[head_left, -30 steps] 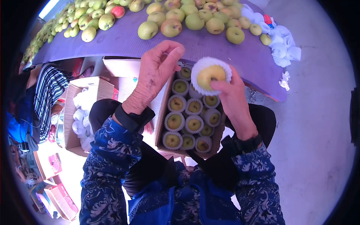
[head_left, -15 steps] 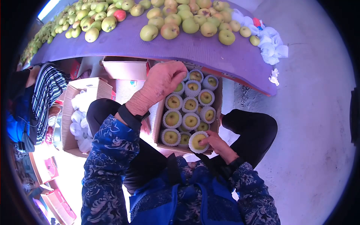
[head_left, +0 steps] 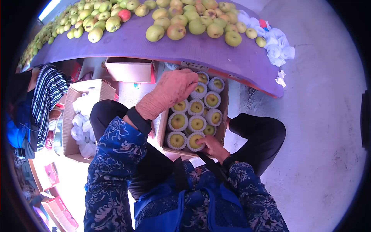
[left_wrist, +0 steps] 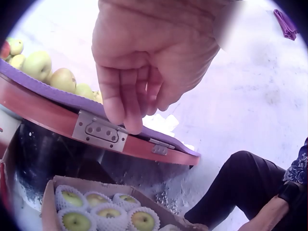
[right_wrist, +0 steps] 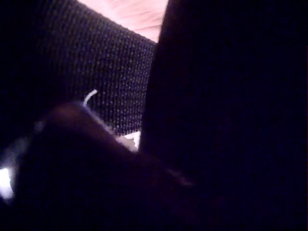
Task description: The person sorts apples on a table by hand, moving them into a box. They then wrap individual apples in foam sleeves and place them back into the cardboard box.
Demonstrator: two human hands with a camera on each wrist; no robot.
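Observation:
In the head view my right hand (head_left: 214, 147) holds an apple in a white foam net (head_left: 192, 143) at the near row of a cardboard box (head_left: 225, 112). The thumb lies on top of the apple; the other fingers are mostly hidden. Rows of foam-netted apples (head_left: 197, 124) fill the box, stems up. Over the box's far left part is my left hand (head_left: 172, 89), covering some apples. The left wrist view shows its fingers (left_wrist: 130, 98) hanging loosely bent, holding nothing. Dark fabric and a knit band (right_wrist: 110, 72) block most of the right wrist view.
Beyond the box is a table with a purple cover (head_left: 127, 44), bearing many loose apples (head_left: 197, 26) and white foam nets (head_left: 279, 48). To the left stands an open carton (head_left: 71, 127) of foam nets. Another carton (head_left: 129, 71) sits below the table edge. My knees flank the box.
The right hand has brought the netted apple down from above the box's far end into its near row. My left hand has lowered from near the table edge to over the box.

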